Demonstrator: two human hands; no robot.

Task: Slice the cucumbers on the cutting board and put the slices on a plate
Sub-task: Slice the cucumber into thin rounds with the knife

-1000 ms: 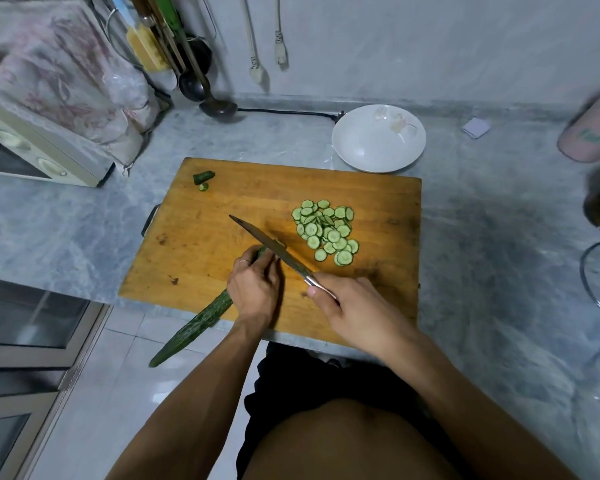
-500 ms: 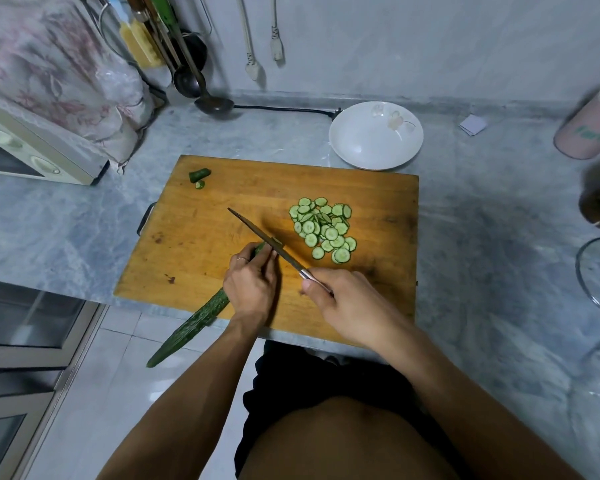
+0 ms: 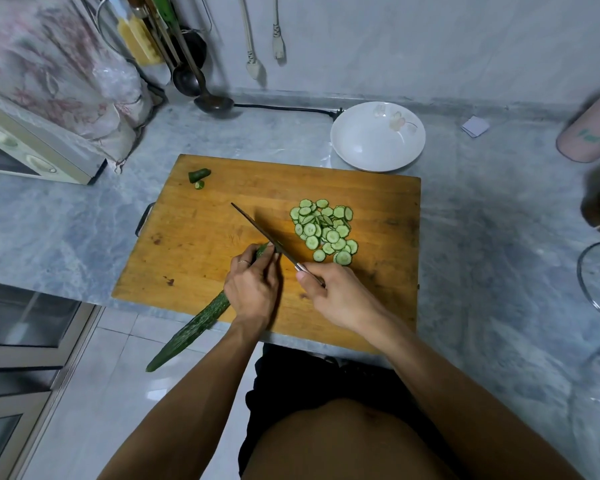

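The cucumber [image 3: 201, 318] is held down on the cutting board [image 3: 201, 237] by the curled left hand [image 3: 252, 292], its tail overhanging the counter [image 3: 482, 271] edge. The knife [image 3: 260, 232] is gripped by the right hand [image 3: 340, 296], blade at the cut end beside the slices [image 3: 324, 230]; the plate [image 3: 361, 147] sits behind the board. Green lettering on the pink canister [image 3: 591, 136] is illegible.

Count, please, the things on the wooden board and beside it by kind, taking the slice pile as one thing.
Whole cucumber: 1
Cut end pieces: 2
Slice pile: 1
Knife: 1
Cutting board: 1
Plate: 1
Total: 7
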